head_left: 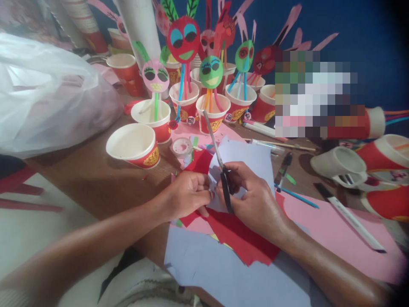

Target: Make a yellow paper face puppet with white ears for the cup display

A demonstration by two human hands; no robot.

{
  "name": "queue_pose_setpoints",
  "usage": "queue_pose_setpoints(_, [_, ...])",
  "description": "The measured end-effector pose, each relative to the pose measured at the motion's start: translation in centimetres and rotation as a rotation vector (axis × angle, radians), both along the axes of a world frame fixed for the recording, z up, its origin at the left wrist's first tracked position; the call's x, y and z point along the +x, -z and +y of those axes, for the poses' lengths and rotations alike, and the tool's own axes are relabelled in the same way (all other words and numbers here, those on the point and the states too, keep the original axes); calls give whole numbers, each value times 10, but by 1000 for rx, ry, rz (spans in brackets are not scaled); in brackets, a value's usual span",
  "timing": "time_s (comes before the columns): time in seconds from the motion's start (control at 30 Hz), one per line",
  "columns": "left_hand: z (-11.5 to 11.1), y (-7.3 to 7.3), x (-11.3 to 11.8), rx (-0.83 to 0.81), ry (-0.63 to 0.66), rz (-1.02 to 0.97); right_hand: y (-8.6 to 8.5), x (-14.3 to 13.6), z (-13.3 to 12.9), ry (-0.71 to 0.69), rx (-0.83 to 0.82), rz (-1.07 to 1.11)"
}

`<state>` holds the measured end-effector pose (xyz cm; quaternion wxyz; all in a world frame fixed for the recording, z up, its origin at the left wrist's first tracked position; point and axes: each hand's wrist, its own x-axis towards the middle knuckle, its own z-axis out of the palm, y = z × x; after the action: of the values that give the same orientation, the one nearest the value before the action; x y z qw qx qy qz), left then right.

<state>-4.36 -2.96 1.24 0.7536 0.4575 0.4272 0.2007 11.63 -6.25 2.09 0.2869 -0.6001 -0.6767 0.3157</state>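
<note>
My right hand (252,196) is closed around the black handles of a pair of scissors (218,154), whose metal blades point up and away and look nearly together. My left hand (190,194) is closed at the left edge of a pale blue-white paper (246,164), pinching it beside the scissors. Cut red paper (247,238) lies under both hands, over pink paper and a larger pale blue sheet (230,277). A roll of clear tape (182,147) sits just beyond my left hand.
Red and white paper cups (132,145) with decorated paper faces on straws stand along the back. A white plastic bag (47,98) bulges at the left. Markers (354,221), a white mug (338,164) and more cups lie at the right.
</note>
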Motion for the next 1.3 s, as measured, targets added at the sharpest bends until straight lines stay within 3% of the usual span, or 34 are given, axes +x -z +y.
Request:
queue_pose_setpoints(0.4, [1, -1, -1, 9, -8, -23, 4, -1, -1, 45, 56, -17])
queue_pose_setpoints(0.77, [5, 1, -7, 74, -82, 4, 7, 6, 13, 244, -176, 596])
queue_pose_setpoints(1.1, [3, 1, -4, 94, -58, 3, 12, -2, 3, 123, 10, 245])
queue_pose_setpoints(1.3, [1, 1, -1, 79, -67, -9, 12, -3, 2, 100, 26, 104])
